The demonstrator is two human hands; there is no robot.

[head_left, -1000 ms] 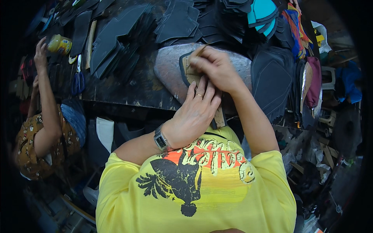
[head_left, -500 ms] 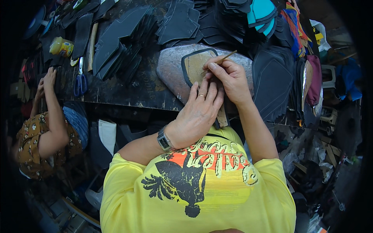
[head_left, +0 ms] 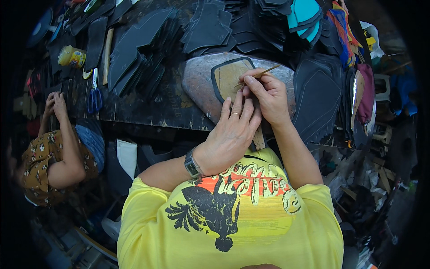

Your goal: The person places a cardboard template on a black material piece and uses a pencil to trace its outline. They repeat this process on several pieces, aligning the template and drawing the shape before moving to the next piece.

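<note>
A tan pattern board (head_left: 229, 74) with a dark border lies on a grey, stone-like slab (head_left: 197, 85) at the table's near edge. My left hand (head_left: 233, 123) rests on the lower part of the board, fingers stretched out and laid flat. Pinched between the thumb and fingers of my right hand (head_left: 271, 96) is a thin brown stick (head_left: 268, 71), slanting over the board. Its lower tip is close to my left fingertips; whether it touches the board I cannot tell. My hands hide the board's lower middle, and a narrow end shows below them.
Stacks of dark cut pieces (head_left: 143, 45) lie behind and left of the slab, more (head_left: 316, 98) to the right. Teal pieces (head_left: 304, 18), blue-handled scissors (head_left: 95, 99) and a yellow jar (head_left: 71, 57) are on the table. A co-worker's hands (head_left: 56, 103) are at far left.
The stick has tilted a little flatter in my right hand, which stays beside the left. My left hand keeps its place on the board. The co-worker's hands have shifted slightly.
</note>
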